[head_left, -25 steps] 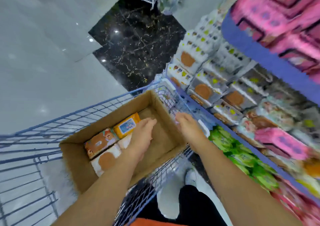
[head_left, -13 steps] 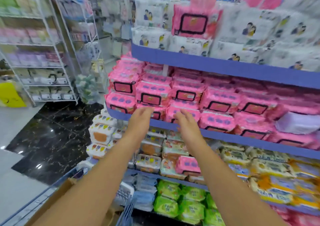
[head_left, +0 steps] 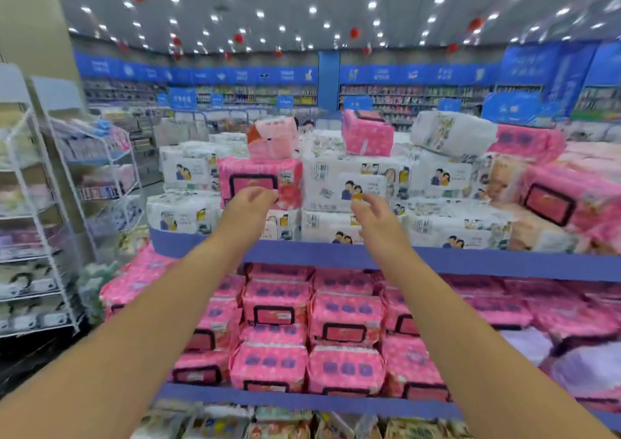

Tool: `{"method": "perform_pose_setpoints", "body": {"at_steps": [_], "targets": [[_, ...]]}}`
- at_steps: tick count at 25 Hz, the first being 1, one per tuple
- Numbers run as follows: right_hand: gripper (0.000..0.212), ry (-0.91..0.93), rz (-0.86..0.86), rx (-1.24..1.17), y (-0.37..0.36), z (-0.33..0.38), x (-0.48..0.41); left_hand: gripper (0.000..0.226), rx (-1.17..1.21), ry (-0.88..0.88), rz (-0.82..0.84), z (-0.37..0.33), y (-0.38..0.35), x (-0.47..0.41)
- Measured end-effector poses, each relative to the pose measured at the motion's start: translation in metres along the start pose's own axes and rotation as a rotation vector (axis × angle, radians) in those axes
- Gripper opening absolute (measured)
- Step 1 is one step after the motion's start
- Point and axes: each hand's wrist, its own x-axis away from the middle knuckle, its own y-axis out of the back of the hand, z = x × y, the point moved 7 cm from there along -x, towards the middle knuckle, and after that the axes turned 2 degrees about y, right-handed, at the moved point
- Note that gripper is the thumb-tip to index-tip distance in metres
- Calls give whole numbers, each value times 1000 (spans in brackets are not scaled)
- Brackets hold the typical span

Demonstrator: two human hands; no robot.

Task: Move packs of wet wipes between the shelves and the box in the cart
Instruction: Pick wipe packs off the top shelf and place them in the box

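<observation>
Left hand (head_left: 250, 203), right hand (head_left: 373, 215): grips loose, empty, above top-shelf edge (head_left: 470, 260); left possibly touching pink pack (head_left: 260, 178).

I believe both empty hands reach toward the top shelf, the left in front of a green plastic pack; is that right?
Not quite: the head view shows the left hand in front of a pink plastic pack with a black-framed label, not green.
</observation>
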Motion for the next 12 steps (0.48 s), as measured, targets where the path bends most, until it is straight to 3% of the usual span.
{"method": "perform_pose_setpoints", "body": {"at_steps": [5, 9, 12], "targets": [[51, 167, -104, 146, 20, 52, -81, 39, -89, -169, -34, -50, 20, -86], [53, 302, -350, 388, 38, 92, -155, 50, -171, -310, -97, -88, 27, -163], [79, 129, -465, 727, 48, 90, -208, 48, -338, -324, -176, -92, 30, -215]]}}
